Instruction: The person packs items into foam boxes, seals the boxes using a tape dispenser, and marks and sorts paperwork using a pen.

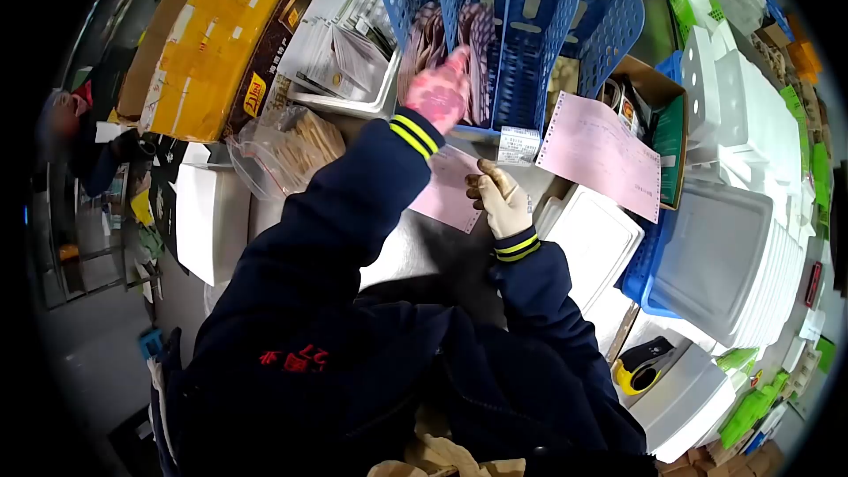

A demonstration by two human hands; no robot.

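Observation:
My left hand [439, 93], in a pink glove, reaches to the front of the blue divided basket [523, 44]. It is at the pink patterned packets [478, 57] standing in the left compartments; its fingertips are blurred against them. My right hand [501, 199], in a white glove with dark-stained fingertips, hangs over the table below the basket with its fingers curled together. Whatever it may hold is hidden. A pink paper sheet [449, 190] lies between the two hands. A small printed label [518, 146] is on the basket's front edge.
Left of the basket are a white bin [385, 106] of packets, a plastic bag of wooden sticks [309, 146] and a yellow-taped box [221, 40]. Rightward are another pink sheet [605, 155], white lids [594, 243], stacked white containers [711, 256] and a yellow-black tool [642, 366]. Someone stands far left.

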